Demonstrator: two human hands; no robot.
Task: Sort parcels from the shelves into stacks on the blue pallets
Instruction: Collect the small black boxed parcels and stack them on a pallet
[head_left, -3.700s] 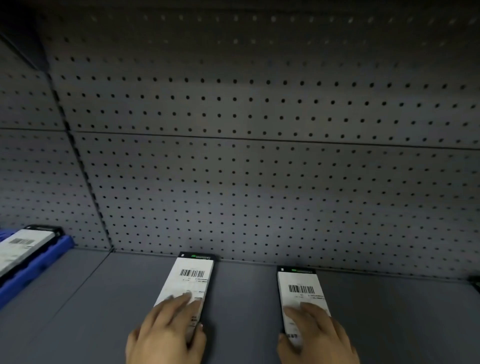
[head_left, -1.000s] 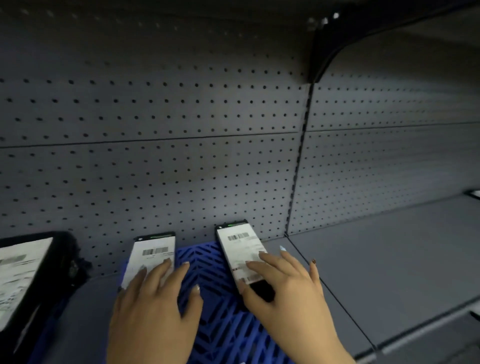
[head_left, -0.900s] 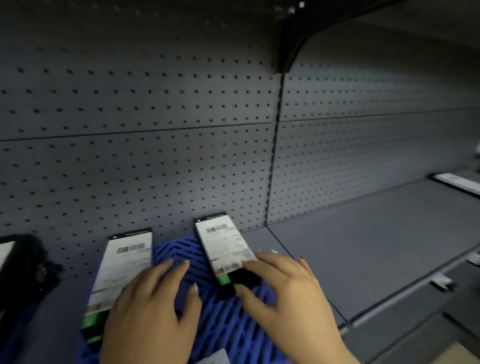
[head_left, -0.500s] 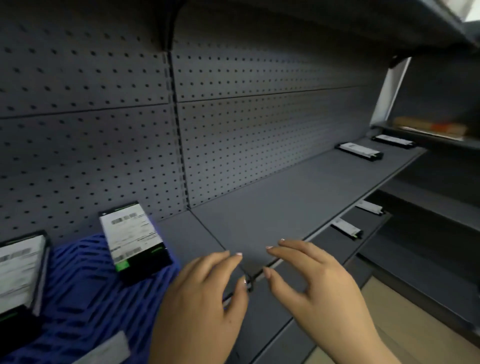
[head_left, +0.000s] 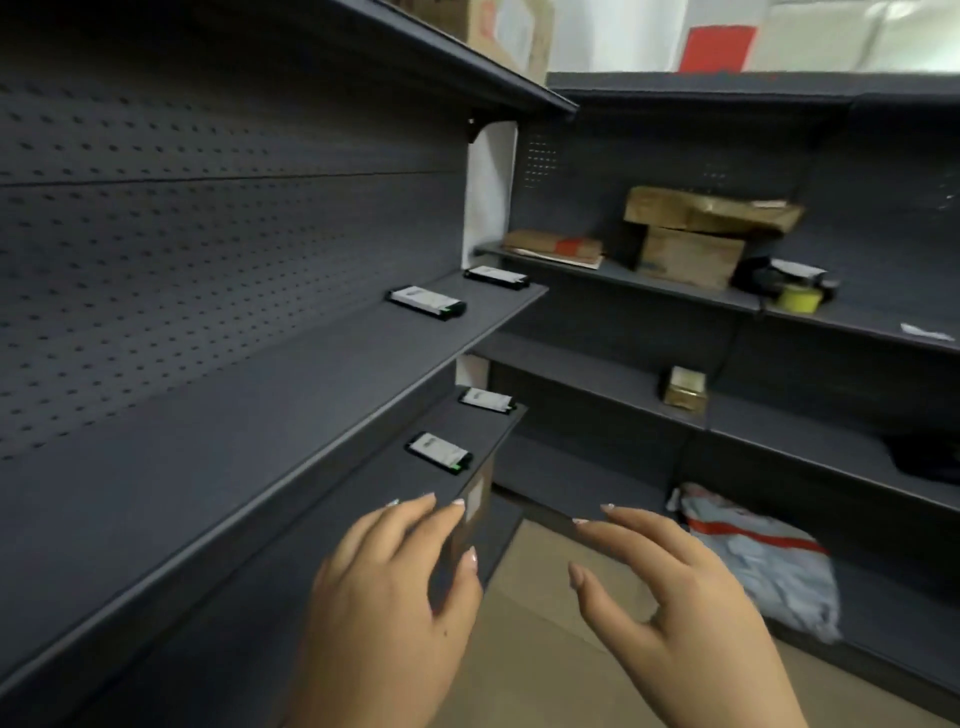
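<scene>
My left hand (head_left: 384, 597) and my right hand (head_left: 670, 597) hover side by side low in the head view, fingers loosely spread, holding nothing. Small black parcels with white labels lie ahead on the dark shelves. Two sit on the upper shelf (head_left: 311, 374): the nearer upper parcel (head_left: 426, 301) and the farther upper parcel (head_left: 496, 275). Two more rest on the shelf below: the near lower parcel (head_left: 440, 453), just beyond my left fingertips, and the far lower parcel (head_left: 485, 400). No blue pallet is in view.
A second shelving unit stands at right angles on the right. It carries cardboard boxes (head_left: 691, 234), a flat brown package (head_left: 556, 244), a yellow tape roll (head_left: 800, 299), a small gold box (head_left: 684, 387) and a grey mail bag (head_left: 758, 566) low down. Brown floor (head_left: 545, 649) shows below my hands.
Both hands let go of the two parcels on the blue pallet and came away with nothing in them. The view swung right along the shelves; the pallet has left the frame and the far shelf parcels are nearer.
</scene>
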